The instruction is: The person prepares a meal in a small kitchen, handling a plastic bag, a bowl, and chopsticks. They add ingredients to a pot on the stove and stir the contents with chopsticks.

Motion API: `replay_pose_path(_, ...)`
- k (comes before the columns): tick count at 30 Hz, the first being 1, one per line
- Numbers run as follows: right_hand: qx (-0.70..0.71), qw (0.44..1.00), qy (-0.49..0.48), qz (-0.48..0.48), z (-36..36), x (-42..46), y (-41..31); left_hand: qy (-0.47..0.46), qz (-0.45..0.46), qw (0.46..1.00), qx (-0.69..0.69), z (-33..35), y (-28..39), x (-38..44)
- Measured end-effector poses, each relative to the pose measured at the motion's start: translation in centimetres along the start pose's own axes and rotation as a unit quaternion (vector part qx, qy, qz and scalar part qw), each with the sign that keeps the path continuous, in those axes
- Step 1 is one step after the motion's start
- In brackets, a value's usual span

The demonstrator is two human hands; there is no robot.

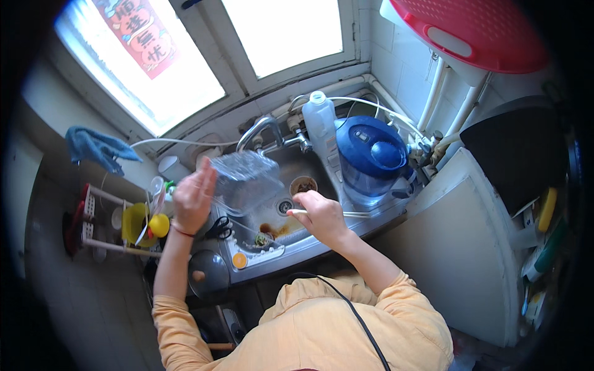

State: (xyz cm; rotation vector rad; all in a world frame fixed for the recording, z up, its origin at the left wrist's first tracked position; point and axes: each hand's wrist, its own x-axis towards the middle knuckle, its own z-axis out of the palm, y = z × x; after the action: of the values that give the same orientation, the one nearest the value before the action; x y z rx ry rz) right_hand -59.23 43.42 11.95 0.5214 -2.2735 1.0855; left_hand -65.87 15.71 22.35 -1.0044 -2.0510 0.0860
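My left hand holds up a clear plastic bag by its left side, over the left part of the steel sink. Chopsticks are gripped in my right hand, above the sink's front right part, and point to the right. Just beyond that hand, a small round container with dark brown remains sits in the basin beside the drain strainer. Brown liquid and green scraps lie in the basin's near left corner. The chrome faucet arches behind the bag.
A blue-lidded water filter pitcher and a translucent plastic bottle stand right of the sink. Black-handled scissors, a glass lid and a rack with utensils are at left. A red plastic basket hangs upper right.
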Motion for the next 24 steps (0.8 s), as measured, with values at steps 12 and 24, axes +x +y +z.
replay_pose_path(12, 0.226, 0.963, -0.006, -0.146, -7.1, 0.9, -0.2, -0.021, -0.025, 0.908, -0.418, 26.9, 0.5, 28.2)
replay_pose_path(24, 0.203, 0.966, -0.047, -0.152, -6.6, 1.8, -2.0, 0.203, 0.000, 0.935, -0.292, 14.1, 6.5, 22.5)
